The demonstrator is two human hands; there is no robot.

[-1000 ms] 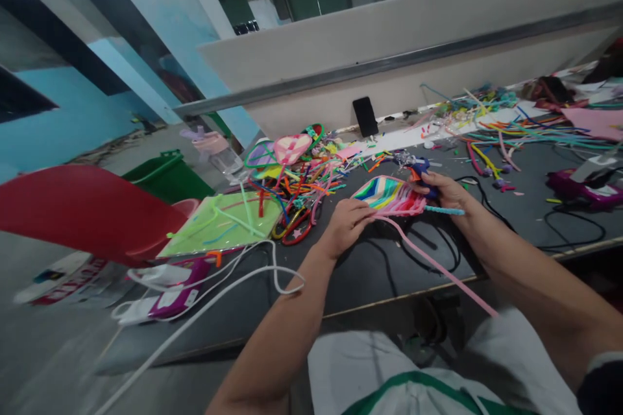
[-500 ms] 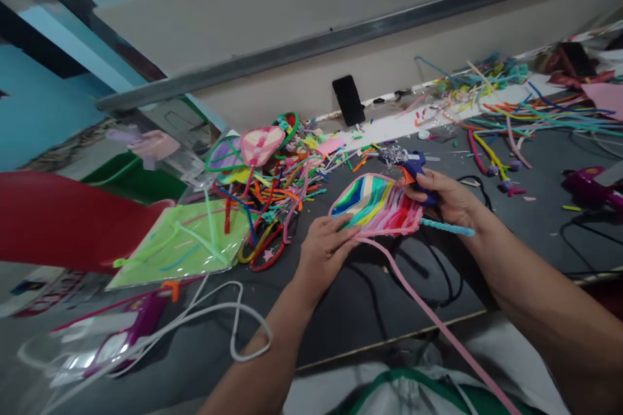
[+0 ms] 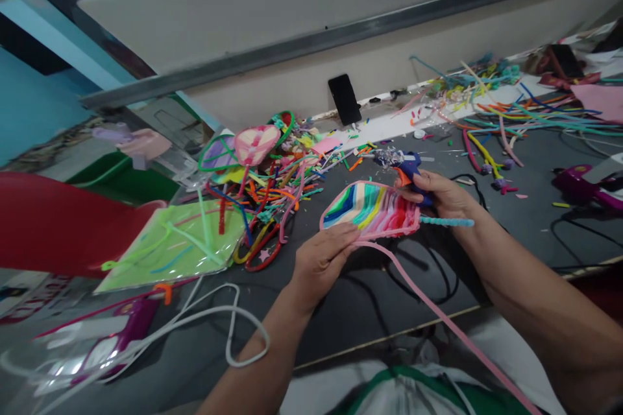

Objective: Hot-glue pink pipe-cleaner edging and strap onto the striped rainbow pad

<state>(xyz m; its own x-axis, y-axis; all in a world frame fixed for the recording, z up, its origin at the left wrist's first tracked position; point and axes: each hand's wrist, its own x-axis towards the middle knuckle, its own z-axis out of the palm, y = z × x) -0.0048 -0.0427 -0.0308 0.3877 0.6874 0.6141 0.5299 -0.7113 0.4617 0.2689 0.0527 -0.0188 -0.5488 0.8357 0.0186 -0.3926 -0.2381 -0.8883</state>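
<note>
Most of the striped panel (image 3: 378,209) is being taken up by closely laid coloured strips (image 3: 361,200), so its filling is being judged all but complete. It is being held over the near middle of the desk (image 3: 335,334); whether any part is being rested there cannot be told. Its near left edge is being pinched by the left hand (image 3: 321,259), the fingers (image 3: 342,232) being closed over it. By the right hand (image 3: 444,194), a blue-and-orange glue gun (image 3: 413,172) is being gripped beside the panel's far right corner, fingers curled around the handle; whether the trigger is being squeezed cannot be told. A pink border (image 3: 394,233) is already being shown along the near edge, yet a long pink strip (image 3: 423,297) is being left loose, trailing from beside the left fingers to the near right, so the edging is being judged unfinished. To the right, a light-blue stem (image 3: 445,222) is being seen projecting, its joint being partly hidden.
</note>
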